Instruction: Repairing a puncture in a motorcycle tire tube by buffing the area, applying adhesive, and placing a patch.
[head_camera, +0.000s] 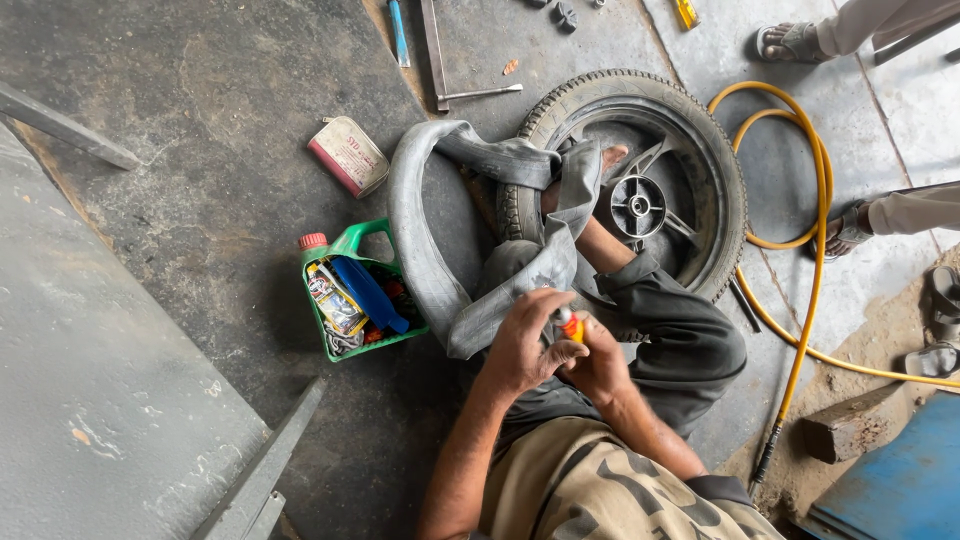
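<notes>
Head view shows left hand (520, 350) and right hand (598, 362) both closed around a small orange tube (570, 325), its tip meeting the grey inner tube (520, 285) draped over the knee for support.

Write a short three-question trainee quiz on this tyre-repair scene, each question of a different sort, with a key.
1. True or false: both hands, the left hand and the right hand, meet at a small orange tube.
2. Multiple choice: the grey inner tube drapes over which thing? A) the yellow hose B) the person's knee C) the flat tin
3. Fill in: the cut-open green jug full of small items lies to the ______ of the hands in the picture.

Key
1. True.
2. B; the tube runs from the wheel across the knee.
3. Left.
</notes>
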